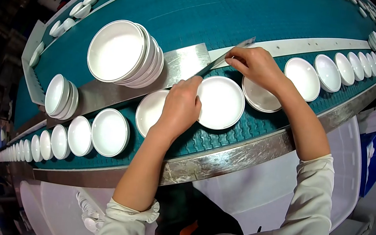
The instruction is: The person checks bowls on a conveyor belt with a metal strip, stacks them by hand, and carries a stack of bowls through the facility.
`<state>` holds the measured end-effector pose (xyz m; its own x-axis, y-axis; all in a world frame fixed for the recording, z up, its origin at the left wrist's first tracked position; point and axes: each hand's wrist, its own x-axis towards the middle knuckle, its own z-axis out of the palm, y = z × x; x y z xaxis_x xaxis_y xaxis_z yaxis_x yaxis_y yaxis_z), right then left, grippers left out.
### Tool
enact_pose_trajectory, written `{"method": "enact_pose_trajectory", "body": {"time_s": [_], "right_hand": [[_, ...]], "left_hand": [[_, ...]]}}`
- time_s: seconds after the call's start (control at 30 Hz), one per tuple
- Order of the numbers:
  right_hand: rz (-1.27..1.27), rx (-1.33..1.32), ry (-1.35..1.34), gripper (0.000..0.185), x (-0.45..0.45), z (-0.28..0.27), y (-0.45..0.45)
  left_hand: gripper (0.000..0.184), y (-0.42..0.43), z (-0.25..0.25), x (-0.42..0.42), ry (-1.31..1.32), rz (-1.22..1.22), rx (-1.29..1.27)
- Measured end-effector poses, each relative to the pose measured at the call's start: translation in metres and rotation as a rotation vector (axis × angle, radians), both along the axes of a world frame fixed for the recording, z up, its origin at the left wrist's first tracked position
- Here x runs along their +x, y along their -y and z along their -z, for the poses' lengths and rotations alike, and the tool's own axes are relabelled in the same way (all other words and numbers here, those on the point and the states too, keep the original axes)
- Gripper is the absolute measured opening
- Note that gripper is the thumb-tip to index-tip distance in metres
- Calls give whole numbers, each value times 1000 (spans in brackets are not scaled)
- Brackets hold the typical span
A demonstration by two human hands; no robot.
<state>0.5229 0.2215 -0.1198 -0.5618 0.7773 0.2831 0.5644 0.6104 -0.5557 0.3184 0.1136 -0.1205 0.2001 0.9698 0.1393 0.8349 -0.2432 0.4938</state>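
Note:
A thin, flat, blade-like strip [218,62] slants up to the right between my hands. My left hand [182,106] is closed around its lower end, beside the rim of a white bowl [221,104] on the green belt. Near the strip's upper end, my right hand [254,65] is closed in a pinch, with thumb and fingertips against it. Beneath my right wrist sits another white bowl [261,97], partly covered. A further bowl [148,112] is partly hidden behind my left hand. The exact kind of strip does not show.
A tall stack of white bowls [115,52] stands on the metal ledge [184,63], with a smaller stack [57,96] to its left. Rows of bowls line the near belt [201,139] both ways. White bins [257,177] stand below its metal edge. Another person's arm shows far right.

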Motion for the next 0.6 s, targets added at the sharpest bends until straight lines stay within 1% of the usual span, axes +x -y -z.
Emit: {"method": "enact_pose_trajectory", "body": {"time_s": [0.03,0.07,0.13,0.27,0.33,0.4,0.47,0.5,0.53,0.6], "right_hand": [[4,6,16,19,1,-2,0],[5,6,16,19,1,-1,-1],[20,8,49,19,2,0,-2],[1,26,55,19,4,2,-2],[0,11,38,19,4,3,-1],[0,8,45,19,3,2,-1],[1,7,53,19,2,0,0],[9,9,58,19,2,-1,1],[16,11,62,19,1,-2,1],[14,14,62,19,1,-1,1]], "left_hand": [[36,1,-2,0,71,-29,-9],[36,0,-1,0,70,-28,-10],[32,-2,1,-1,140,41,177],[33,-1,-4,6,163,80,216],[39,-1,-1,6,92,127,237],[42,1,-1,8,94,111,226],[42,2,-3,8,106,99,137],[37,3,-4,8,101,83,115],[37,2,-3,7,101,82,116],[35,0,1,3,86,-11,-11]]}}
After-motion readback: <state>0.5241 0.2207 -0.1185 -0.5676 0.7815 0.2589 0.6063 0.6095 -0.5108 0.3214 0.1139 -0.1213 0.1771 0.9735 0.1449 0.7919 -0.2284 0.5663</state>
